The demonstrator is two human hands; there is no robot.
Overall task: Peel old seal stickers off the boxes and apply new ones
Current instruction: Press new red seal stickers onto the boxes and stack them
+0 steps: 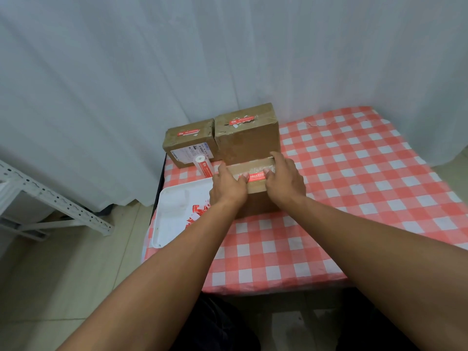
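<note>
A small brown cardboard box [255,188] stands on the checked tablecloth in front of me. A red seal sticker [255,176] lies across its top. My left hand [226,186] rests on the box's left end, its thumb pressing the sticker's left part. My right hand [285,181] covers the right end, with the thumb pressing down on the sticker and the fingers over the far right corner. Behind stand a taller box [248,140] with a torn red sticker [241,120] and a lower box [190,145] with a red sticker [188,133]. A sticker roll [202,165] lies beside them.
A white tray [177,211] holding red sticker scraps [196,215] sits at the table's left edge. The red-and-white checked table [354,186] stretches to the right. White curtains hang behind. A metal rack frame [50,198] stands on the floor at left.
</note>
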